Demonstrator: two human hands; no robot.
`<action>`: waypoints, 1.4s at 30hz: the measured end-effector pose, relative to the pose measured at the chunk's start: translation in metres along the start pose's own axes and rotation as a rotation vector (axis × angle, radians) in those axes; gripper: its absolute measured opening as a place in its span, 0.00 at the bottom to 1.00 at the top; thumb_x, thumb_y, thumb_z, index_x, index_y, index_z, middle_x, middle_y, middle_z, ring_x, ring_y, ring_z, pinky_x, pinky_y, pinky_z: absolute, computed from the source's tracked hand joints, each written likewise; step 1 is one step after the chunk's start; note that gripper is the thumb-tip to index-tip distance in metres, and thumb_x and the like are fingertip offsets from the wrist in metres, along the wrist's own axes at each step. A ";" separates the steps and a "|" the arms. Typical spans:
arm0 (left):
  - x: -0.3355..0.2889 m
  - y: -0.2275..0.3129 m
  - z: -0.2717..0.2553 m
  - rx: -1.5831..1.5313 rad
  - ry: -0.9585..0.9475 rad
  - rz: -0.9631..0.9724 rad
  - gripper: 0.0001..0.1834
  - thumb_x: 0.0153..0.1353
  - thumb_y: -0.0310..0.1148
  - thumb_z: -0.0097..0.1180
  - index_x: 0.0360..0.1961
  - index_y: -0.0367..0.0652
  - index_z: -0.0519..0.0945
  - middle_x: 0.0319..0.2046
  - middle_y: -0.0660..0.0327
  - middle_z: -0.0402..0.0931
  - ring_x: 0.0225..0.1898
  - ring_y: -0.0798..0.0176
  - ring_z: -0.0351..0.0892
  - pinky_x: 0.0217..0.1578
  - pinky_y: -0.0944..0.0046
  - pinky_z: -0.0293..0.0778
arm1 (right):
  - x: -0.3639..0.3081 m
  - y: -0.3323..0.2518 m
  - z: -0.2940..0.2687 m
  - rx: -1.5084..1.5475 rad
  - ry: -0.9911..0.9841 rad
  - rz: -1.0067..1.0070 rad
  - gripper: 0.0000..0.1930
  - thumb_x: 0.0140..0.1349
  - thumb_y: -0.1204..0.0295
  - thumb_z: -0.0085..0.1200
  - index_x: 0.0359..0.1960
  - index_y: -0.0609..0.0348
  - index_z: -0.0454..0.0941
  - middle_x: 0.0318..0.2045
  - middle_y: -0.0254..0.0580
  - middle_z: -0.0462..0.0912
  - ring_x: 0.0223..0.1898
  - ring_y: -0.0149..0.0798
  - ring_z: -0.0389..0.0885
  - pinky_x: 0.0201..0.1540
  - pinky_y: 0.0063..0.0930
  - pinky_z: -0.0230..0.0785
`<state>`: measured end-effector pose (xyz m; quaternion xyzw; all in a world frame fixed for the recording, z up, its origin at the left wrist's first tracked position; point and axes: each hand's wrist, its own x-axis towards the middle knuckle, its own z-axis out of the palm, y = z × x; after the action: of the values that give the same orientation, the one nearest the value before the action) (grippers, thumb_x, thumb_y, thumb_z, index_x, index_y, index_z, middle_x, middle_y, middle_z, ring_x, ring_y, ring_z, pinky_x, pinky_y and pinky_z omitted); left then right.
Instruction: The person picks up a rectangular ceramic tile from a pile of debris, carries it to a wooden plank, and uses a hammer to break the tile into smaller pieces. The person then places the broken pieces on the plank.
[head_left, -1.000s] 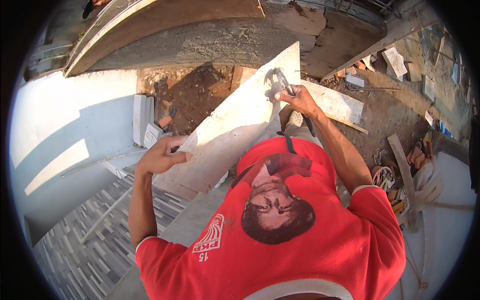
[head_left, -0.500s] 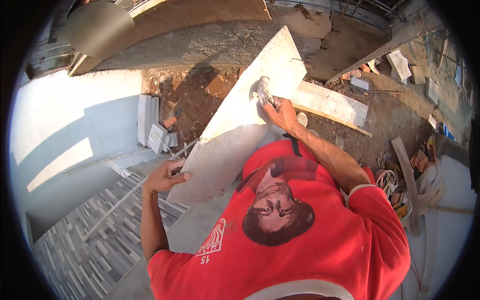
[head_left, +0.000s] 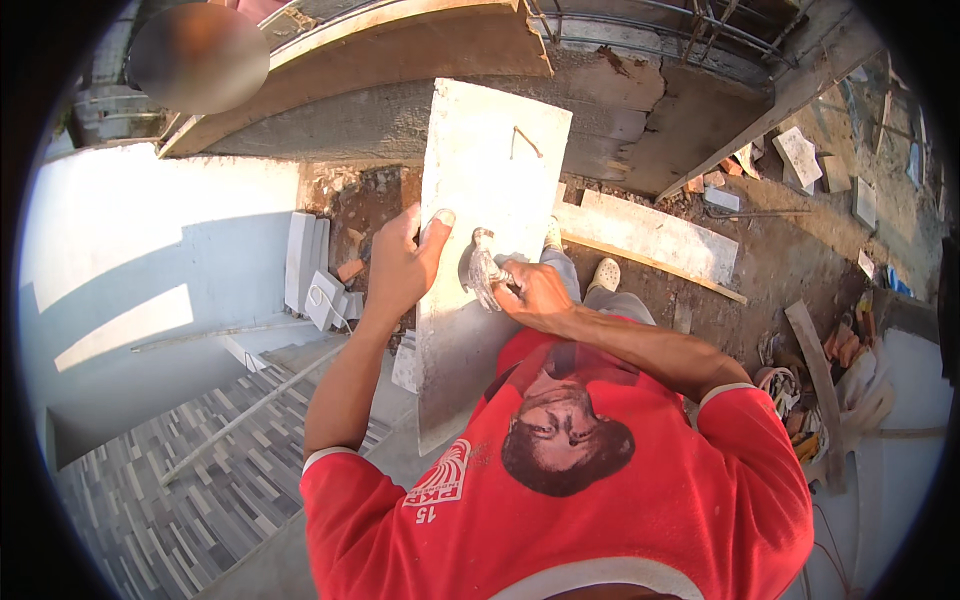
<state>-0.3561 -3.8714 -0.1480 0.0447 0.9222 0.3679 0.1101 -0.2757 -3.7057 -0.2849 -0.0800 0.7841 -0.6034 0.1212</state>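
Note:
A pale, cement-smeared board (head_left: 490, 170) stands tilted in front of my body, sunlit on its upper part and shaded lower down. A bent nail (head_left: 527, 142) sticks out of its face near the far end. My left hand (head_left: 403, 268) is closed on the board's left edge, with the thumb on the face and the other fingers hidden behind. My right hand (head_left: 540, 293) is wrapped around a cement-crusted hammer (head_left: 484, 265). The hammer's head lies over the middle of the board, below the nail; whether it touches the board I cannot tell.
Several white blocks (head_left: 300, 255) are stacked by the white wall (head_left: 110, 230). Another board (head_left: 670, 232) lies on the soil to the right, beyond my clog (head_left: 605, 273). A long pole (head_left: 250, 412) slants above the striped tile floor (head_left: 170, 510). Rubble and a narrow plank (head_left: 815, 355) are at the right.
The board has swung more upright and its far end has shifted left. My left hand has moved up along its edge. My right hand has come down and left with the hammer, away from the nail.

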 end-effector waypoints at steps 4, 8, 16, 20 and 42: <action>0.000 0.011 0.012 0.043 0.246 0.033 0.18 0.68 0.39 0.60 0.48 0.34 0.82 0.33 0.48 0.85 0.34 0.58 0.85 0.40 0.61 0.76 | 0.010 -0.002 0.000 0.055 0.083 0.013 0.22 0.64 0.63 0.55 0.51 0.70 0.81 0.40 0.68 0.85 0.41 0.64 0.86 0.46 0.46 0.78; 0.001 0.011 0.018 0.137 0.241 0.056 0.17 0.67 0.38 0.60 0.48 0.35 0.82 0.37 0.43 0.85 0.39 0.47 0.87 0.42 0.56 0.78 | 0.013 0.001 0.001 0.107 0.122 0.075 0.23 0.65 0.61 0.55 0.52 0.72 0.81 0.38 0.69 0.85 0.41 0.65 0.86 0.48 0.47 0.77; 0.007 0.014 0.026 0.152 0.285 0.005 0.17 0.66 0.37 0.60 0.50 0.36 0.83 0.39 0.44 0.86 0.42 0.42 0.87 0.43 0.54 0.77 | 0.014 -0.002 -0.005 -0.085 0.262 -0.133 0.17 0.61 0.65 0.55 0.38 0.72 0.83 0.16 0.60 0.77 0.18 0.58 0.79 0.29 0.48 0.73; 0.002 0.017 0.022 0.135 0.227 -0.010 0.24 0.67 0.46 0.60 0.52 0.36 0.83 0.42 0.48 0.86 0.45 0.47 0.85 0.49 0.54 0.75 | 0.016 -0.010 -0.035 -0.219 0.068 -0.226 0.17 0.60 0.65 0.57 0.42 0.70 0.84 0.17 0.61 0.79 0.23 0.60 0.82 0.31 0.49 0.75; -0.006 0.013 0.028 0.151 0.378 -0.037 0.20 0.66 0.43 0.62 0.47 0.34 0.84 0.36 0.43 0.85 0.39 0.47 0.85 0.45 0.54 0.75 | 0.014 0.023 -0.012 -0.151 0.073 -0.283 0.14 0.59 0.65 0.57 0.39 0.66 0.82 0.28 0.61 0.83 0.32 0.61 0.84 0.37 0.49 0.77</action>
<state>-0.3437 -3.8442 -0.1581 -0.0339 0.9521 0.2975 -0.0619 -0.2918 -3.6919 -0.3057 -0.1765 0.8119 -0.5565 0.0004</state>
